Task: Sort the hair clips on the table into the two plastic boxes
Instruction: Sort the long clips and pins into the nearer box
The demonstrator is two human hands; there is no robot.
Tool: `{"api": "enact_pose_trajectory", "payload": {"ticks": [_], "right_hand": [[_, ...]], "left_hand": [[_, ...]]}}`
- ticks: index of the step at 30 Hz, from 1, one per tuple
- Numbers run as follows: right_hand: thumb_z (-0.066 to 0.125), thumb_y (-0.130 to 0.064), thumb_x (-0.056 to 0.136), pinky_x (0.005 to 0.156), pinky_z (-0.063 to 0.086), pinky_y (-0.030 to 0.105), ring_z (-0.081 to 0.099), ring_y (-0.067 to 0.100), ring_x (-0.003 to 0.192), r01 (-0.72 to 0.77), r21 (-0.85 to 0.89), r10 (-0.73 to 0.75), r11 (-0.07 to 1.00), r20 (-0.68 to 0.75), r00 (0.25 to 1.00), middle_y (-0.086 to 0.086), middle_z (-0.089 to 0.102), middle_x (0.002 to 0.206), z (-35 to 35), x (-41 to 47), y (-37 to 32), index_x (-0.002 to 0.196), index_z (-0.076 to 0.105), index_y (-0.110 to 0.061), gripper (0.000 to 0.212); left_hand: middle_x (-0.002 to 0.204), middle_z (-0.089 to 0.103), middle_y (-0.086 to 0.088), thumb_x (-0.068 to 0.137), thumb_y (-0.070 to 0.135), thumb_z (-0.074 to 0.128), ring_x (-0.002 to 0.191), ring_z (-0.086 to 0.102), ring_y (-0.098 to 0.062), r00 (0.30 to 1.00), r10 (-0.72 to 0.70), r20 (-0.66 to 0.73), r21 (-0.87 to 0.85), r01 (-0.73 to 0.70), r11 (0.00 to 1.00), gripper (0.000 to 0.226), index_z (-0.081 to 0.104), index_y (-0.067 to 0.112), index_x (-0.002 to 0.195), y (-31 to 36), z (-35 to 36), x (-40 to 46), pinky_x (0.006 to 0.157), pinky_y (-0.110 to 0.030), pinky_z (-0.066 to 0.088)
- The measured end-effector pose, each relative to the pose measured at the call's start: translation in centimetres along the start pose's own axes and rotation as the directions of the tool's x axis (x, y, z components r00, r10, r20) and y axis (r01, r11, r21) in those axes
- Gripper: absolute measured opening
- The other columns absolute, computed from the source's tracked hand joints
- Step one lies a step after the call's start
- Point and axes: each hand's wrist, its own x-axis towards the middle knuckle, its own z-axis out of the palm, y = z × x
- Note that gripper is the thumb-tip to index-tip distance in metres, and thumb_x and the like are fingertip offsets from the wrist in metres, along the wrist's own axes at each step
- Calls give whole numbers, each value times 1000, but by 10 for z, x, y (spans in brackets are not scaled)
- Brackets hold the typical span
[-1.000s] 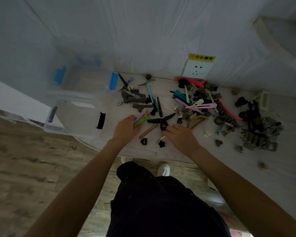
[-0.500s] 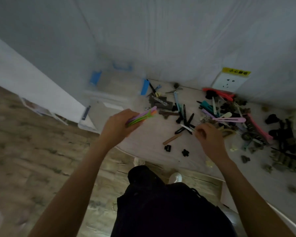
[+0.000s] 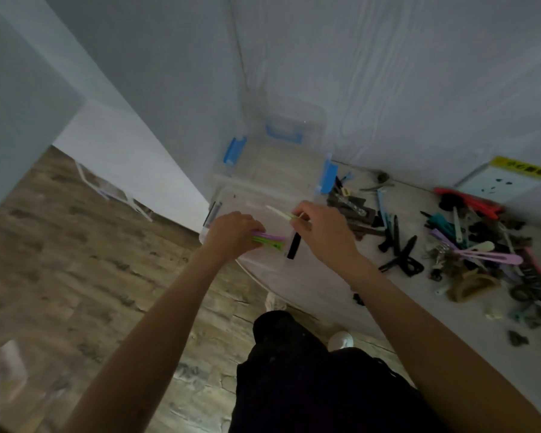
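Observation:
Two clear plastic boxes stand at the table's left end: a near box with black latches and a far box with blue latches. My left hand is over the near box, shut on a bundle of purple and green clips. My right hand hovers beside it over the same box, pinching a thin pale clip. A heap of hair clips in black, pink, purple and teal lies on the table to the right.
The white table has a rounded front edge, with wooden floor below on the left. A wall socket with a yellow label sits on the wall behind the heap. My dark trousers and white shoes show below.
Both hands moved left from the heap to over the near box. My right hand picked up a thin pale clip. The view swung left.

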Motion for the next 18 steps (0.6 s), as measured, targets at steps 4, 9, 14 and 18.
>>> {"api": "enact_pose_trajectory", "payload": {"ticks": [4, 9, 14, 18], "right_hand": [[46, -19, 94, 65, 43, 37, 60, 29, 80, 49, -243, -26, 969, 95, 995, 12, 62, 91, 29, 23, -12, 100, 55, -7, 16], [44, -16, 95, 65, 38, 36, 60, 35, 93, 145, -415, -70, 898, 190, 979, 14, 60, 104, 54, 33, -25, 110, 52, -5, 20], [55, -20, 91, 91, 41, 36, 51, 30, 111, 80, -88, -55, 993, 255, 965, 12, 55, 125, 53, 23, -12, 123, 53, -6, 35], [49, -13, 90, 83, 47, 29, 60, 23, 95, 201, -92, -206, 975, -43, 978, 10, 66, 106, 10, -24, 12, 103, 64, -8, 21]], "left_hand": [[115, 65, 4, 83, 47, 60, 109, 57, -19, 995, -26, -92, -133, 13, 991, 39, 61, 29, 117, -15, 8, -9, 89, -33, 46], [92, 71, 0, 89, 53, 23, 84, 66, -24, 901, -212, -377, -380, 58, 923, 51, 64, 25, 103, -24, 17, -31, 67, -40, 54], [88, 70, 2, 94, 38, 34, 77, 64, -16, 788, -331, -519, -557, -18, 830, 37, 64, 20, 106, 1, 3, -29, 66, -33, 54], [95, 69, -1, 92, 24, 43, 81, 62, -12, 784, -172, -597, -507, -202, 838, 28, 65, 15, 106, 44, -10, -14, 73, -22, 49]]}}
